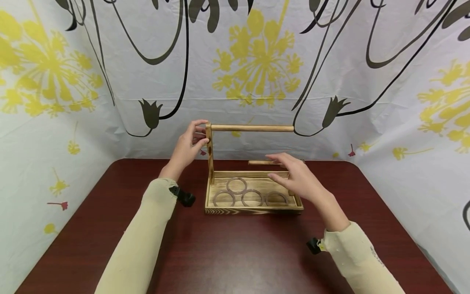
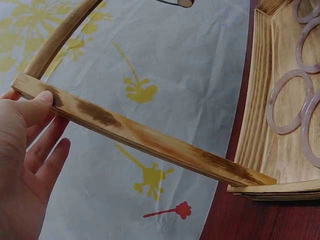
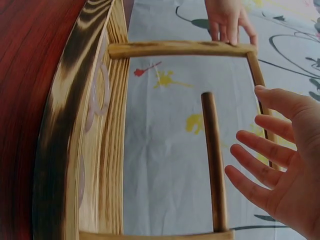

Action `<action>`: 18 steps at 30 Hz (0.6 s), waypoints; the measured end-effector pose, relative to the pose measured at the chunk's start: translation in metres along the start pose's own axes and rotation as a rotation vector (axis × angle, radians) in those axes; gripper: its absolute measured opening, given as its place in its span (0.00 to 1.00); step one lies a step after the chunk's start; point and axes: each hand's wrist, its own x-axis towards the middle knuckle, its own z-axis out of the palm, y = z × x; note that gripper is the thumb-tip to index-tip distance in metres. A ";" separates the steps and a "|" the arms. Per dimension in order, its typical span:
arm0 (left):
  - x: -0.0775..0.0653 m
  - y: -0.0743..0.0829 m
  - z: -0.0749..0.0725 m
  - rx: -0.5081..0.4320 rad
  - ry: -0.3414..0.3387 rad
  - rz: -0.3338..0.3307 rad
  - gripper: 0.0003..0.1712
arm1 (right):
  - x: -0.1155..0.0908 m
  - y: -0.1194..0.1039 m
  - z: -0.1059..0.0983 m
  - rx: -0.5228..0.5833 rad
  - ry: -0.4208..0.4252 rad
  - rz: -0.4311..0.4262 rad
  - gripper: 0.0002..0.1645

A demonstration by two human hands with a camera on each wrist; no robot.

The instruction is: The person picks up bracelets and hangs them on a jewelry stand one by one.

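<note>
A wooden stand has a shallow tray as its base, a left upright post and a long top rod. A shorter rod juts from the right-hand post, lower than the top rod. Several pale translucent rings, like bangles, lie flat in the tray. My left hand pinches the left post near its top, thumb on one face and index finger behind. Beside the stand's right end, my right hand hovers with fingers spread and holds nothing. It hides most of the right post in the head view.
The stand sits on a dark red-brown table, close to its back edge. White fabric with yellow and black plant prints hangs behind and at both sides. Each sleeve carries a small black device at the wrist.
</note>
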 end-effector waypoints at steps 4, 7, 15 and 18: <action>0.001 0.000 -0.002 -0.028 -0.006 -0.016 0.30 | 0.004 -0.006 0.007 0.031 -0.006 -0.007 0.31; 0.001 -0.001 -0.003 -0.067 -0.004 -0.033 0.28 | 0.005 -0.010 0.012 0.031 -0.010 -0.010 0.31; 0.003 -0.002 -0.005 -0.118 -0.017 -0.094 0.25 | 0.007 -0.017 0.023 0.065 -0.004 -0.046 0.30; 0.004 -0.003 -0.005 -0.148 -0.026 -0.118 0.25 | 0.007 -0.019 0.027 0.082 0.004 -0.057 0.29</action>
